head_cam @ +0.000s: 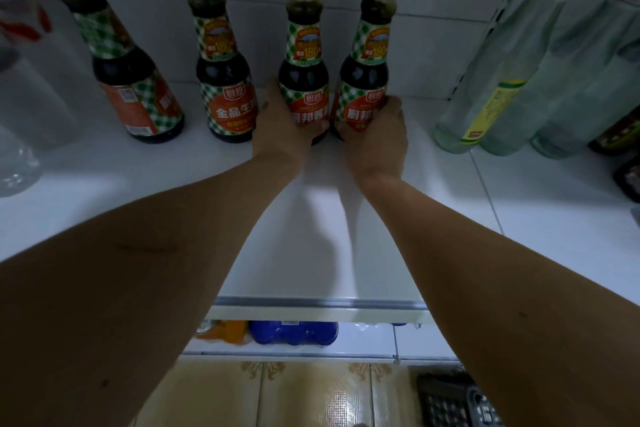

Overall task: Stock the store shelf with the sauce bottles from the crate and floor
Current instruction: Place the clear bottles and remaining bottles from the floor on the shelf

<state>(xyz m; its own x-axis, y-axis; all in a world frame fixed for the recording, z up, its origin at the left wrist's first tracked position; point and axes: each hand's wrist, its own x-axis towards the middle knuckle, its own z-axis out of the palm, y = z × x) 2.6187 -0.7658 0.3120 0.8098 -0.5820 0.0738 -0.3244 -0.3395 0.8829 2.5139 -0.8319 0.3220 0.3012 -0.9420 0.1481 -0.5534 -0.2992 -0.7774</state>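
Note:
Several dark sauce bottles with orange caps and green-checked labels stand at the back of the white shelf point(311, 225). My left hand point(280, 125) grips the base of one sauce bottle point(304, 45). My right hand point(377, 135) grips the base of the bottle beside it point(370, 52). Both held bottles are upright, their bases on or just above the shelf. Two more sauce bottles point(221, 55) point(121, 59) stand free to the left.
Tall clear bottles point(502, 73) lean at the right by a slotted shelf upright point(498, 10). Clear plastic bottles point(20, 135) stand at the far left. Below the shelf's front edge point(311, 305) is a lower shelf with blue packs point(294, 333). A dark crate point(450, 399) sits on the tiled floor.

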